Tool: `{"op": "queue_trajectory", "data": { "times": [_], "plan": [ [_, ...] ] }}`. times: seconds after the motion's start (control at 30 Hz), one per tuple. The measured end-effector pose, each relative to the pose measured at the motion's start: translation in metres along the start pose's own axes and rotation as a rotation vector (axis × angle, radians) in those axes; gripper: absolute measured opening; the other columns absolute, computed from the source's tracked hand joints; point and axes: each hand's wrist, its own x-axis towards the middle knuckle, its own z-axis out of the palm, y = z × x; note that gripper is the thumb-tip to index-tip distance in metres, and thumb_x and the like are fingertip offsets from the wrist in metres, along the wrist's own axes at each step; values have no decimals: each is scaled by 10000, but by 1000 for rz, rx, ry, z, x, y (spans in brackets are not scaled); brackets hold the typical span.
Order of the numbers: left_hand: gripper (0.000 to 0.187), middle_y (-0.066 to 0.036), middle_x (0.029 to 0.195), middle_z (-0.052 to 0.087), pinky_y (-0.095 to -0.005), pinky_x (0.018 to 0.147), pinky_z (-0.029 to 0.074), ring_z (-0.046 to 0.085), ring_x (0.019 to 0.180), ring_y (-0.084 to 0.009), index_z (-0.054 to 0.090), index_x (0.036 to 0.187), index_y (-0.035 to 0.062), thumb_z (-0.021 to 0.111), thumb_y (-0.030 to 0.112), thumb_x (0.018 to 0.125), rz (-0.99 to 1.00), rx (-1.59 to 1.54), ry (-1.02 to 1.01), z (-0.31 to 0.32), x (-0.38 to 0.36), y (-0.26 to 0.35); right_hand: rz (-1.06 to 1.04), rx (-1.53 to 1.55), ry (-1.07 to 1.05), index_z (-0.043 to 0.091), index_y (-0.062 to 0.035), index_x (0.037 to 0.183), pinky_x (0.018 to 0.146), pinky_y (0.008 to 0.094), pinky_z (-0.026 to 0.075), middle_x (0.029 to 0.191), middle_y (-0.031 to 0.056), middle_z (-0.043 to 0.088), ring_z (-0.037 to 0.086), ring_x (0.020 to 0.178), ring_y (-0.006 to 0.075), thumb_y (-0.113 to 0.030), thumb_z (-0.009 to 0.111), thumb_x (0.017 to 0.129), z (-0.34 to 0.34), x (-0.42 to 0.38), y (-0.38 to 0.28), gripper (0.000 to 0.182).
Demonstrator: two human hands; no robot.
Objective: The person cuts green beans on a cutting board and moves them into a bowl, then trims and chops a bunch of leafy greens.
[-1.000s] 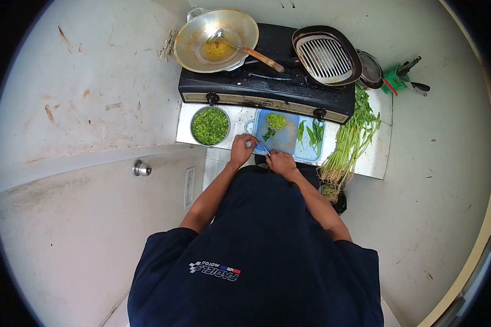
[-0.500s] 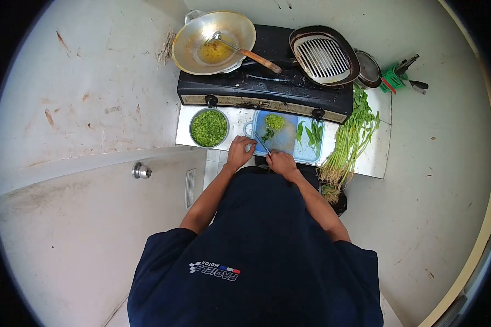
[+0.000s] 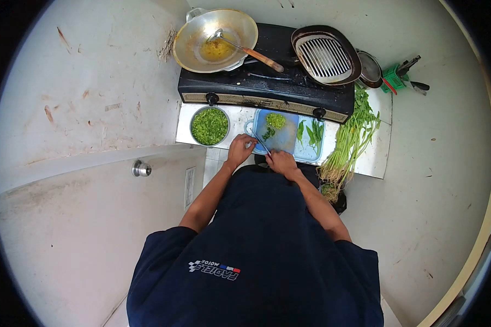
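My right hand (image 3: 282,162) is wrapped round the handle of a knife (image 3: 261,143), its blade slanting up to the left over the near left part of the blue cutting board (image 3: 283,146). My left hand (image 3: 241,150) is closed, fingertips together beside the blade at the board's left edge; what they pinch, if anything, is too small to make out. On the board lie a pile of light green chopped greens (image 3: 276,120), a few darker leaf pieces (image 3: 268,133) below it, and whole green leaves (image 3: 314,132) on the right.
A round bowl of chopped greens (image 3: 209,126) stands left of the board. Bunched leafy stalks with roots (image 3: 350,139) hang over the counter's right edge. Behind is a black stove (image 3: 256,87) bearing a wok (image 3: 188,46) with a ladle (image 3: 264,59) and a grill pan (image 3: 326,56). A green basket (image 3: 391,78) holds utensils.
Very little differs. Both hands and the knife stay at nearly the same spot by the board's near left edge; the whole view has shifted slightly.
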Motion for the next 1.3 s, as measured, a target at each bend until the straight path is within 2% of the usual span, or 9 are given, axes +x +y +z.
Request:
{"op": "queue_trajectory", "data": {
  "times": [0.1, 0.2, 0.3, 0.5, 0.83, 1.03, 1.3],
  "plan": [
    [120, -106, 975, 736, -405, 863, 542, 677, 926, -311, 782, 960, 57, 747, 102, 855, 9, 8, 21, 1, 2, 0, -3, 5, 5, 669, 2, 975, 726, 566, 566, 774, 281, 701, 704, 757, 477, -401, 548, 1024, 0, 0, 0, 423],
    [143, -104, 945, 716, -381, 813, 551, 674, 860, -280, 757, 966, 46, 780, 87, 831, -132, -90, 49, 3, 2, 5, -1, -2, 9, 668, -1, 977, 720, 566, 564, 772, 282, 699, 701, 751, 480, -400, 556, 1017, 0, -1, -1, 416],
    [200, -102, 932, 695, -365, 767, 555, 660, 817, -252, 720, 969, 33, 818, 98, 808, -106, -68, 82, 5, 4, 1, -3, -14, 21, 667, -2, 977, 717, 566, 565, 773, 278, 702, 701, 747, 479, -396, 561, 1011, -1, -1, 0, 409],
    [339, -102, 968, 639, -368, 725, 560, 649, 791, -251, 655, 1008, 28, 871, 126, 765, -197, -60, 109, 3, 5, 5, -34, -40, 19, 667, -1, 966, 709, 561, 568, 768, 269, 706, 708, 745, 468, -380, 561, 1007, 0, -1, -2, 396],
    [376, -114, 993, 615, -357, 725, 558, 641, 777, -244, 635, 1026, 15, 878, 140, 767, -265, -81, 87, 5, 4, 4, -63, -47, 72, 659, 19, 920, 688, 532, 579, 749, 258, 706, 716, 723, 442, -344, 541, 1018, 4, 9, -4, 393],
    [367, -110, 980, 614, -363, 719, 553, 635, 768, -247, 635, 1018, 19, 878, 140, 771, -242, -97, 118, 11, 2, 2, 25, -5, 94, 666, 12, 928, 699, 545, 575, 738, 261, 698, 710, 725, 455, -357, 543, 1016, 4, -1, 1, 400],
    [348, -110, 962, 612, -372, 718, 541, 629, 770, -252, 643, 1010, 31, 867, 147, 771, -255, -61, 82, 15, 13, 7, -23, -26, 89, 668, -1, 923, 687, 549, 572, 732, 259, 696, 707, 708, 452, -339, 572, 1003, 0, -2, 2, 361]
  ]
}}
